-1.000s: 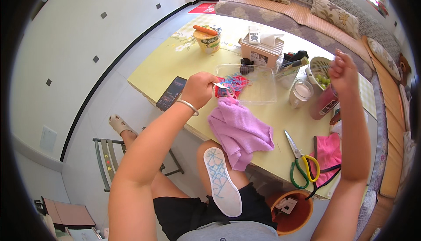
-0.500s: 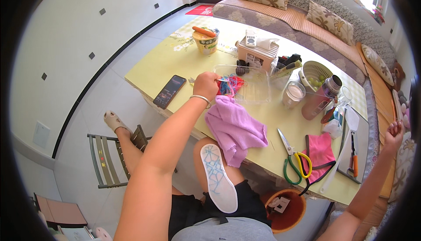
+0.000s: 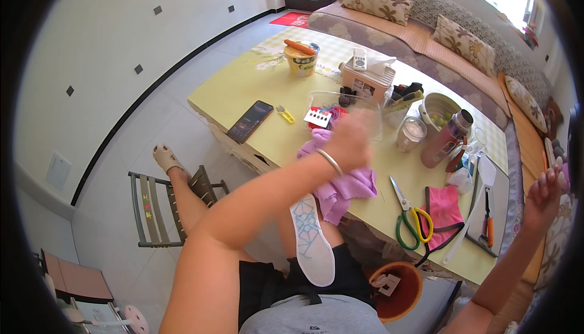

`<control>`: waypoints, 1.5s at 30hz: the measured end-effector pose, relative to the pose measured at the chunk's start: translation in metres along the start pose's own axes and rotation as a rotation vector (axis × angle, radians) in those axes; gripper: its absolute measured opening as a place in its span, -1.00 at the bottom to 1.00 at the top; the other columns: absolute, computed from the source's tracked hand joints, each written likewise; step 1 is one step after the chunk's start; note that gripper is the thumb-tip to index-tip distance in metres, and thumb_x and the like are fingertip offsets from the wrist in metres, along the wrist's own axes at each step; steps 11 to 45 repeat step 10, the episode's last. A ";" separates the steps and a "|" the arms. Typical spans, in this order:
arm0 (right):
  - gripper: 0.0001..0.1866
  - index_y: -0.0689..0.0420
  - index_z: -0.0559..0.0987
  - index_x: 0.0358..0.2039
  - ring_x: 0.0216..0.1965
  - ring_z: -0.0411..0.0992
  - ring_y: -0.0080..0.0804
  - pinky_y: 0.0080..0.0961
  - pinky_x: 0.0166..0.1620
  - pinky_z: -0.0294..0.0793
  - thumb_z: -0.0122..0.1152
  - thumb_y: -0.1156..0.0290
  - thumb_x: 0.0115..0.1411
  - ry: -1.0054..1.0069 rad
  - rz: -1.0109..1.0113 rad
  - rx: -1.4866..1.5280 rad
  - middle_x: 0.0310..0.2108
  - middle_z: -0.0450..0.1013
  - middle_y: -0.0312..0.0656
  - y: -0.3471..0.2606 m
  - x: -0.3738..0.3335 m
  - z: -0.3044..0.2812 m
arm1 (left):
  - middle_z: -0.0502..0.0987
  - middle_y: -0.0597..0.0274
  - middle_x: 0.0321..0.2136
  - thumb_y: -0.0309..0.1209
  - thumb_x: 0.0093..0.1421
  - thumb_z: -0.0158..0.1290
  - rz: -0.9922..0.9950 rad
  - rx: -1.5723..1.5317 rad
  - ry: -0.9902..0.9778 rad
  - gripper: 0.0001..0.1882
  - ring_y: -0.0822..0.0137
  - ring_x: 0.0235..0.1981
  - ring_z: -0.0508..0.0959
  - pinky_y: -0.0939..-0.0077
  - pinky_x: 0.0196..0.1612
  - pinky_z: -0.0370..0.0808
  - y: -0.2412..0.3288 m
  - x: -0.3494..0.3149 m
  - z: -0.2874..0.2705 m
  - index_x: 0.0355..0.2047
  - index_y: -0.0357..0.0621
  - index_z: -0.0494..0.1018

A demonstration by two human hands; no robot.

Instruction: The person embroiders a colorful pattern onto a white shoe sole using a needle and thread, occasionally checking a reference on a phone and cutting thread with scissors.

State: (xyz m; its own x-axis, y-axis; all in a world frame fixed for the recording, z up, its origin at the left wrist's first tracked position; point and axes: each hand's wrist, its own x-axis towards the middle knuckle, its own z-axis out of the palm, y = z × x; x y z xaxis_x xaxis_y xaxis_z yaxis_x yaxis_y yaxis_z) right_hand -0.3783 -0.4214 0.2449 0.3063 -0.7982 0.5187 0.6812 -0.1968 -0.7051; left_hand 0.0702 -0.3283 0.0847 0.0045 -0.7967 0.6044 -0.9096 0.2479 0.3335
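My left hand, smeared by motion, is over the table between the clear tray and the crumpled purple cloth. Whether it holds anything is hidden by the blur. In the tray, a small white card with dark marks lies on tangled red and blue thread. Far to the right, my right hand is raised with its fingers bent together; what they pinch, if anything, is too small to make out. A white insole with blue stitched lines rests on my thigh.
Scissors with green and yellow handles lie beside a pink cloth. A phone and yellow cutter are at left. A flask, glass and green basket stand at right. Below is an orange bin.
My left hand has swept rightward from the tray's left side, over the purple cloth. The white card now shows on the thread. My right hand has shifted slightly, its fingers more raised.
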 end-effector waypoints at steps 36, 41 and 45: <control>-0.90 0.14 0.53 -0.57 -0.75 0.21 -0.62 -0.78 -0.59 0.14 0.12 0.62 -0.13 -0.415 -0.201 -1.266 -0.65 0.37 -0.47 0.038 -0.085 0.145 | 0.48 -0.06 -0.23 -0.42 0.05 0.19 -0.046 -1.133 -0.542 -0.12 0.09 -0.18 0.51 0.29 -0.01 0.40 0.196 -0.027 -0.090 0.34 -0.16 0.02; -0.90 0.14 0.53 -0.57 -0.75 0.21 -0.62 -0.78 -0.59 0.14 0.12 0.62 -0.13 -0.415 -0.201 -1.266 -0.65 0.37 -0.47 0.038 -0.085 0.145 | 0.48 -0.06 -0.23 -0.42 0.05 0.19 -0.046 -1.133 -0.542 -0.12 0.09 -0.18 0.51 0.29 -0.01 0.40 0.196 -0.027 -0.090 0.34 -0.16 0.02; -0.90 0.14 0.53 -0.57 -0.75 0.21 -0.62 -0.78 -0.59 0.14 0.12 0.62 -0.13 -0.415 -0.201 -1.266 -0.65 0.37 -0.47 0.038 -0.085 0.145 | 0.48 -0.06 -0.23 -0.42 0.05 0.19 -0.046 -1.133 -0.542 -0.12 0.09 -0.18 0.51 0.29 -0.01 0.40 0.196 -0.027 -0.090 0.34 -0.16 0.02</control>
